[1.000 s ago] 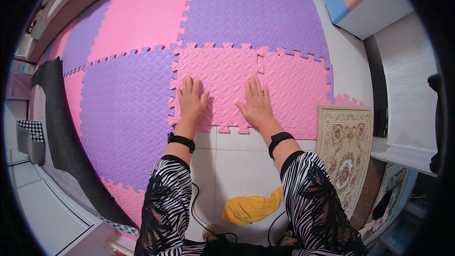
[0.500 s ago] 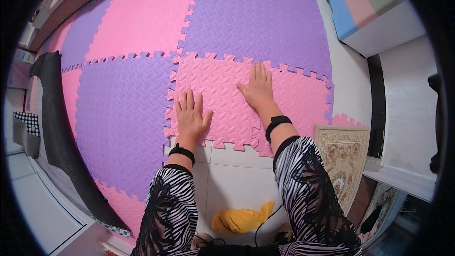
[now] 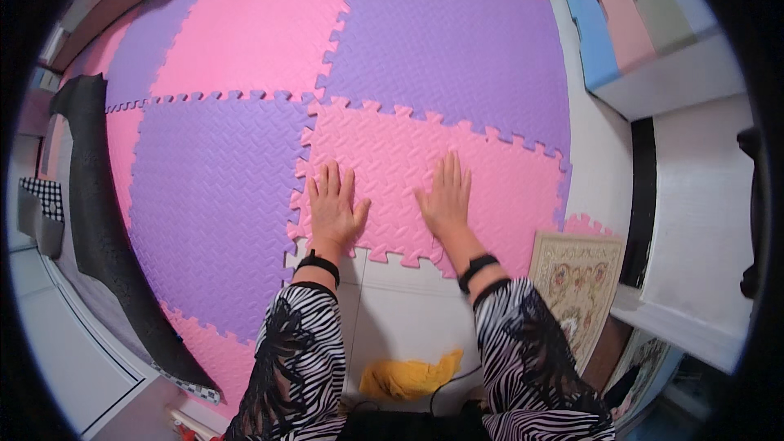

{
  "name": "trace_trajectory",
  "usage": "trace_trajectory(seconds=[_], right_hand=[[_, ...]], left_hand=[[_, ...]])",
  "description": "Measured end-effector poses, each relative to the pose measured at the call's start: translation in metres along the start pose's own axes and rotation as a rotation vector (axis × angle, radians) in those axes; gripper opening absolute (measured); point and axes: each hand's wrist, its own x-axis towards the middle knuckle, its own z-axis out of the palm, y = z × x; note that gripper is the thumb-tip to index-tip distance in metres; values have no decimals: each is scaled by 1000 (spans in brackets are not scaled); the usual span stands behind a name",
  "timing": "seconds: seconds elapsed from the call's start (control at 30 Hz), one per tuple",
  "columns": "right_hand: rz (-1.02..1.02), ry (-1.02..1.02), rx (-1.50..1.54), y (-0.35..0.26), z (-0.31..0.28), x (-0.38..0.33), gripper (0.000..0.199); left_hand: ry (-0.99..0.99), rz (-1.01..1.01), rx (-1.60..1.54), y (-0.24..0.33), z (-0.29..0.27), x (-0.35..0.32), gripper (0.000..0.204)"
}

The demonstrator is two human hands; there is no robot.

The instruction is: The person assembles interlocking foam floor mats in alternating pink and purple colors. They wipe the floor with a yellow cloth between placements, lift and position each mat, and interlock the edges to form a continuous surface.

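My left hand [image 3: 333, 206] lies flat on a pink interlocking foam mat tile [image 3: 384, 188], close to its left edge, with fingers stretched out. My right hand [image 3: 447, 202] rests palm down to the right, near the middle of the pink area, its fingers extended. Neither hand holds anything. Purple foam tiles border the pink area on the left [image 3: 214, 188] and on the far side [image 3: 449, 45]. Its toothed near edge lies over pale floor tiles [image 3: 392, 302]. A seam runs down the pink area by my right hand, partly hidden beneath it.
A yellow cloth [image 3: 412, 377] lies on the floor near my feet. At right sit a beige floral rug [image 3: 578, 282] and a drawer unit [image 3: 645, 57] with coloured fronts. A dark, bent sheet [image 3: 110, 229] runs along the left side. Another pink tile [image 3: 253, 28] lies farther away.
My right hand has slid nearer, away from the far seam of the pink area. My left hand stays flat in about the same place. The view has shifted slightly.
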Motion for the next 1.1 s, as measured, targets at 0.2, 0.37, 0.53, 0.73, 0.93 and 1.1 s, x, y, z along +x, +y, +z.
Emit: trace_trajectory(seconds=[0.2, 0.37, 0.53, 0.73, 0.93, 1.1], right_hand=[[-168, -308, 124, -22, -31, -15, 82], [-47, -103, 197, -9, -10, 61, 83], [-104, -228, 75, 3, 22, 117, 86], [-50, -159, 129, -23, 20, 148, 86], [-150, -380, -17, -50, 46, 172, 83], [-291, -210, 259, -85, 51, 178, 76]], left_hand=[[-7, -10, -32, 1, -5, -3, 62], [-23, -23, -56, -1, -6, 1, 61], [-28, -26, -45, -2, -7, 3, 63], [-49, -37, -88, -5, -5, 3, 63], [-39, -43, -108, -6, -5, 1, 63], [-33, -40, -113, -8, -5, 2, 64]])
